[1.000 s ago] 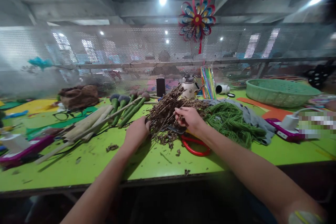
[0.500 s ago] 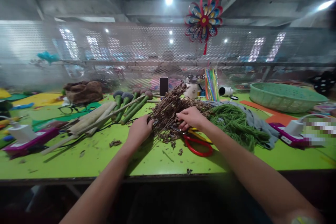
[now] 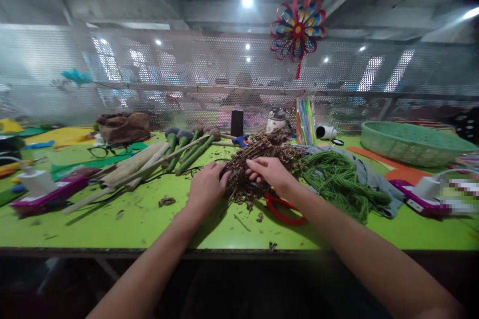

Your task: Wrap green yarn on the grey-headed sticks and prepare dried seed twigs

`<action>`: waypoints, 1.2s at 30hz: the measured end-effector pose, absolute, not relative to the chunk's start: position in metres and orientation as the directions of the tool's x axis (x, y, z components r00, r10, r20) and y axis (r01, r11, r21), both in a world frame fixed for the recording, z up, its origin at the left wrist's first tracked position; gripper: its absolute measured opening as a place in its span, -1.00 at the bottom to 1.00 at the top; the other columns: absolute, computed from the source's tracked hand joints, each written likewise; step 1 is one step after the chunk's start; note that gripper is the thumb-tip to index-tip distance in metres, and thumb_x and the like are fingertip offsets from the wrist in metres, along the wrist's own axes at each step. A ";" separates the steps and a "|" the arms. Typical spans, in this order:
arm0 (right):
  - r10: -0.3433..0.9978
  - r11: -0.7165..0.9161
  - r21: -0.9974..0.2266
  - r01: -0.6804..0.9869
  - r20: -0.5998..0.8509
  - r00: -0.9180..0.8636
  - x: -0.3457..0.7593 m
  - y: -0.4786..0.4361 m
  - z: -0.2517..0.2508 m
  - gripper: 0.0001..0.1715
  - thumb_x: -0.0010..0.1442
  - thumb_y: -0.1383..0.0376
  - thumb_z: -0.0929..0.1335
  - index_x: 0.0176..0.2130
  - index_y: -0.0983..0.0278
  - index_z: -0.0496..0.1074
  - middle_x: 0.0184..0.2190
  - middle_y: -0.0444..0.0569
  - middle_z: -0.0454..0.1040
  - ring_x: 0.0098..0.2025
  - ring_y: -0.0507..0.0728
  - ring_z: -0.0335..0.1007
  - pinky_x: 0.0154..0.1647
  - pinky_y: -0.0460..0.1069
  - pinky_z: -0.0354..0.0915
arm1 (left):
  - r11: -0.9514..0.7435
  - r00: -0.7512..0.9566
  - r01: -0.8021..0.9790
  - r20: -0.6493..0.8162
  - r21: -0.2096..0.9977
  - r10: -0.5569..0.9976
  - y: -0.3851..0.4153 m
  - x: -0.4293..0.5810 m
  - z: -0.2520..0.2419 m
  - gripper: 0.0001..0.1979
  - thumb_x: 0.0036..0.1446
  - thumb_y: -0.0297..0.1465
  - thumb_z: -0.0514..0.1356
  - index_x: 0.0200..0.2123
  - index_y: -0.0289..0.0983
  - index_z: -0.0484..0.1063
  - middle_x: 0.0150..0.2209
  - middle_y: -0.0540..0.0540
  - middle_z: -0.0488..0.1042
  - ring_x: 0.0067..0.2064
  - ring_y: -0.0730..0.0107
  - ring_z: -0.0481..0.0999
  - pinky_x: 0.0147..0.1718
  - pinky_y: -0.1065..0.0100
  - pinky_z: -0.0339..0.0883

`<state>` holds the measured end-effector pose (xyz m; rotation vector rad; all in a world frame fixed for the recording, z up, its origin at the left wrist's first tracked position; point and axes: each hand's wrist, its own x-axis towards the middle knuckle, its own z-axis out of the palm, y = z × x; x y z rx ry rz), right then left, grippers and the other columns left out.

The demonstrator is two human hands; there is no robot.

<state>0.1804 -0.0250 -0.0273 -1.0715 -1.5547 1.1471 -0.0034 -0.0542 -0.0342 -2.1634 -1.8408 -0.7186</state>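
Observation:
A bunch of brown dried plant stems [image 3: 262,146] lies low over the middle of the table. At its left, the base end is gripped by my left hand [image 3: 207,187], whose fingers curl around the stalks. My right hand [image 3: 272,172] is closed in a pinch against the near side of the bunch; the bit between its fingertips looks like a dried sprig, partly hidden. Below that hand, a pair of scissors shows its red handle [image 3: 287,220], with the blades covered by plant matter. Crumbled leaf bits [image 3: 166,201] are scattered on the green tabletop.
Green yarn [image 3: 333,179] sits on grey cloth to the right, before a green basket [image 3: 415,152]. Dried pods on green-wrapped stems [image 3: 196,154] and pale sticks [image 3: 130,167] lie left. Purple power strips [image 3: 48,197] flank both sides. A bottle [image 3: 276,122] stands behind.
The dried bunch has tipped lower and to the right, uncovering a blue object behind it. My right hand has shifted slightly left over the stems. The view has turned a little left.

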 end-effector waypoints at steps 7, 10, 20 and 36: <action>0.964 -0.167 -0.915 -0.367 -0.073 -0.257 0.182 -0.015 -0.034 -0.78 0.10 0.29 0.41 -0.45 0.39 0.37 -0.55 -0.01 0.46 -0.59 -0.02 0.37 -0.62 -0.15 0.31 | -0.409 0.171 0.849 0.559 0.334 0.811 -0.053 -0.004 -0.039 -0.62 0.18 -0.19 0.03 -0.07 -0.28 0.44 -0.13 -0.16 0.49 -0.12 0.21 0.46 -0.08 0.29 0.26; 0.976 -0.109 -0.921 -0.373 -0.027 -0.217 0.180 -0.015 -0.036 -0.77 0.08 0.30 0.42 -0.48 0.40 0.37 -0.58 -0.02 0.45 -0.62 -0.04 0.34 -0.66 -0.18 0.28 | -0.387 0.138 0.828 0.521 0.406 0.842 -0.049 -0.007 -0.040 -0.64 0.19 -0.25 -0.01 -0.13 -0.30 0.47 -0.13 -0.15 0.51 -0.11 0.24 0.46 -0.07 0.31 0.26; 0.989 0.036 -0.974 -0.223 0.067 -0.134 0.175 -0.016 -0.043 -0.74 0.09 0.29 0.40 -0.54 0.38 0.35 -0.62 -0.03 0.45 -0.68 -0.04 0.32 -0.75 -0.17 0.24 | -0.274 0.091 0.868 0.410 0.414 0.908 -0.046 -0.010 -0.039 -0.63 0.21 -0.29 -0.07 -0.28 -0.27 0.51 -0.23 -0.14 0.56 -0.21 0.27 0.48 -0.21 0.37 0.25; 0.986 -0.055 -0.979 -0.198 -0.022 -0.168 0.178 -0.021 -0.037 -0.81 0.13 0.45 0.30 -0.51 0.35 0.26 -0.67 -0.11 0.38 -0.68 0.01 0.39 -0.76 -0.19 0.22 | -0.178 0.052 0.925 0.351 0.337 0.935 -0.041 -0.012 -0.040 -0.64 0.21 -0.33 -0.07 -0.43 -0.28 0.48 -0.45 -0.14 0.53 -0.43 0.31 0.43 -0.41 0.36 0.12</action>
